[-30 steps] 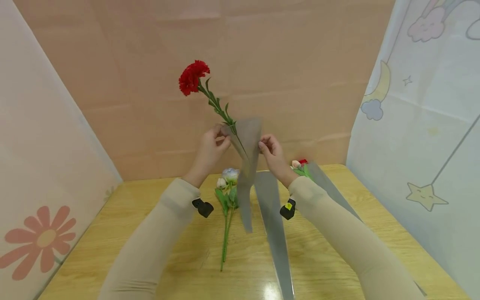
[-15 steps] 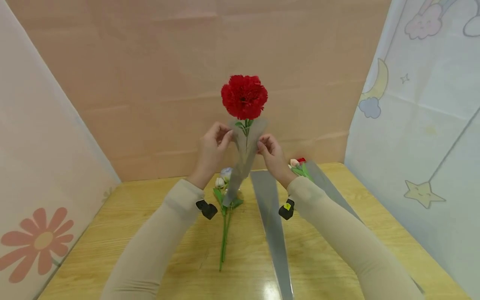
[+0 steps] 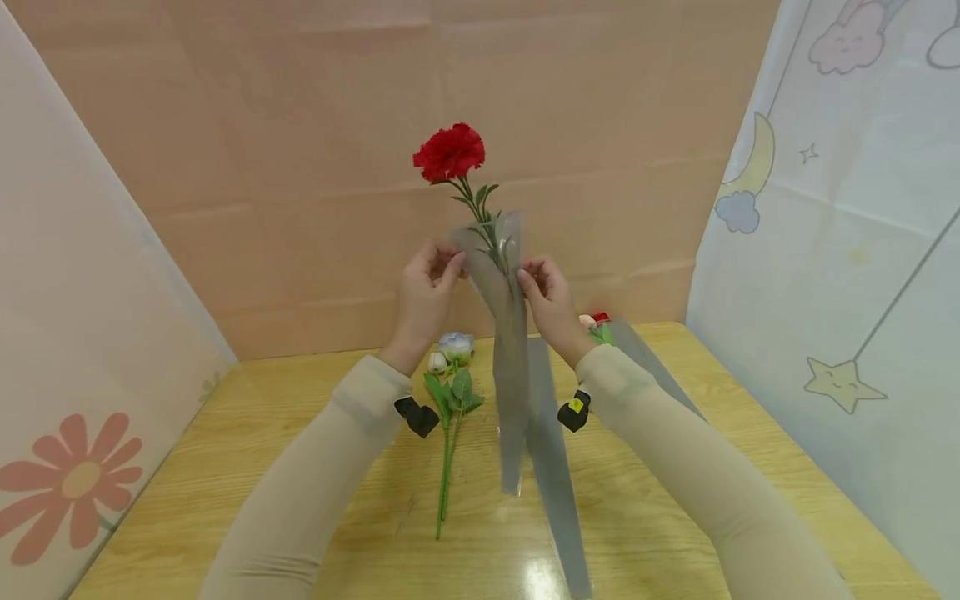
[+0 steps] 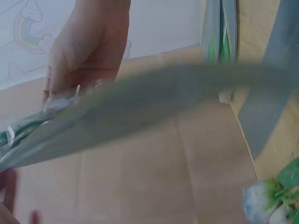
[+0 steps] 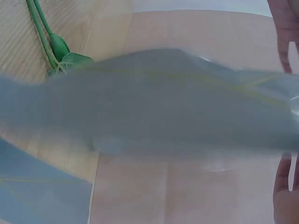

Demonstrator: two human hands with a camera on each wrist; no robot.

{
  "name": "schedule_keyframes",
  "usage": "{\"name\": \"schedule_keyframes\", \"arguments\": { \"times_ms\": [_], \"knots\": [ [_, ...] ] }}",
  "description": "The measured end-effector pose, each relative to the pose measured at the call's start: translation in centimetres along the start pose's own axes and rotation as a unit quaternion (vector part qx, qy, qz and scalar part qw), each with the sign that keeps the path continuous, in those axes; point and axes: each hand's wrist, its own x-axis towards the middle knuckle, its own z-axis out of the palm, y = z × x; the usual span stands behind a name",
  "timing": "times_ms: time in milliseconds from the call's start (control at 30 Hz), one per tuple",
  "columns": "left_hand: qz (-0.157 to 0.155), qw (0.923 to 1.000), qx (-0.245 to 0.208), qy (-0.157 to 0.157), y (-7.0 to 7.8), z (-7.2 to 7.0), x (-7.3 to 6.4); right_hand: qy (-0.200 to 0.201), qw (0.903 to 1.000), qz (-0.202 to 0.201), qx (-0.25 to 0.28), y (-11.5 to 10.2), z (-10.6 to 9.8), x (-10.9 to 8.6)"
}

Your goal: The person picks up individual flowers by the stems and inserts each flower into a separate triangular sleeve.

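Observation:
A red carnation [image 3: 450, 152] stands in the mouth of a grey translucent flower sleeve [image 3: 512, 358], its bloom and upper leaves above the rim, leaning left. My left hand [image 3: 427, 287] pinches the sleeve's left upper edge between thumb and fingers. On the opposite edge, my right hand [image 3: 553, 308] pinches the film the same way. The sleeve hangs over the table, its narrow end downward. It stretches blurred across the left wrist view, with part of the green stem [image 4: 21, 133] showing through the film. The lower stem is hidden inside.
Two stems with a pale blue bloom [image 3: 455, 346] and a white bud lie left of the sleeve. A flat grey sleeve [image 3: 557, 483] lies behind it on the wooden table [image 3: 637, 500]. Further right, another sleeve [image 3: 652, 362] lies by red and pink flowers. Cloth walls enclose three sides.
The carnation leaned far left, swung to face me over the sleeve, and now stands more upright. The sleeve's tail swung left, then back to hang down. Both hands kept their pinch.

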Motion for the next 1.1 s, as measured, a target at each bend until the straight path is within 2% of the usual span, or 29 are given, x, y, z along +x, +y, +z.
{"name": "schedule_keyframes", "arguments": {
  "times_ms": [200, 267, 333, 467, 733, 800, 867, 967, 1033, 1100],
  "knots": [
    [0.026, 0.9993, 0.02, 0.016, 0.0, -0.2, -0.2, -0.011, 0.9998, -0.003, 0.013, -0.1, 0.1, -0.1],
    [0.023, 0.9995, 0.019, 0.014, 0.0, -0.2, -0.2, -0.007, 0.9999, -0.009, 0.009, 0.0, 0.1, -0.1],
    [0.026, 0.9991, 0.023, 0.024, 0.0, -0.3, -0.2, -0.002, 0.9999, -0.013, 0.009, 0.0, 0.0, -0.1],
    [0.023, 0.9992, 0.026, 0.021, 0.0, -0.4, -0.4, 0.006, 1.0, -0.004, 0.003, 0.0, -0.1, -0.2],
    [0.047, 0.9979, 0.043, 0.013, 0.4, -0.2, -0.6, -0.001, 1.0, 0.002, -0.005, -2.3, -0.2, -1.1],
    [0.044, 0.9984, 0.036, 0.006, 0.5, -0.1, -0.5, 0.0, 1.0, 0.003, -0.006, -2.1, -0.3, -1.1],
    [0.048, 0.9983, 0.027, 0.019, 0.5, -0.1, -0.5, 0.002, 1.0, 0.005, 0.003, -1.6, -0.4, -1.0],
    [0.048, 0.9985, 0.023, 0.014, 0.6, -0.2, -0.7, 0.002, 1.0, -0.005, -0.002, -0.7, -0.5, -0.8],
    [0.056, 0.9979, 0.013, 0.03, 0.5, -0.2, -0.7, 0.0, 0.9999, -0.01, 0.007, -0.2, -0.5, -0.7],
    [0.062, 0.9974, 0.018, 0.034, 0.6, -0.2, -0.7, -0.005, 0.9997, -0.019, 0.013, -0.1, -0.4, -0.7]
  ]
}}
